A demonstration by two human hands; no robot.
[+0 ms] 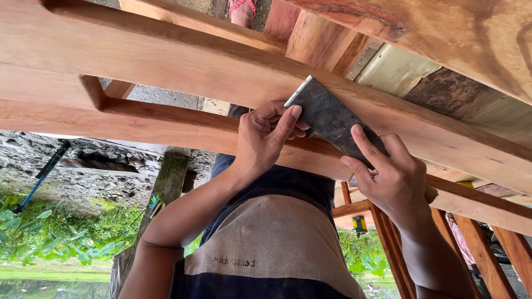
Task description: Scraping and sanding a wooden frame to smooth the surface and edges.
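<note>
While both your hands press the flat metal blade (332, 119) against the wooden frame (166, 61), the work looks mid-way: the blade sits on the broad rail, angled, one corner up near the rail's middle, the lower end under your fingers. No shavings or marks visible near it, so how much is done can't be told; the rail surface around the blade looks smooth already, rest of the frame much the same.

Left hand (266, 138): grip closed on the blade's left edge, thumb on top, fingers curled under between the two rails. Right hand (390, 177): grip closed over the blade's lower end, index finger laid flat along its face, a bit of pale wooden handle peeking out past the palm.

Blade: dark grey, dull, pitted, rectangular, thin. Frame: reddish-brown timber, planed, fine grain, long parallel rails with a short cross piece (94, 91) joined between them. Thick slab (443, 33) at upper right, rougher, with a dark swirl in the grain. More reddish legs (388, 243) lower right. Stone wall (83, 166) and green plants (55, 232) at left.
</note>
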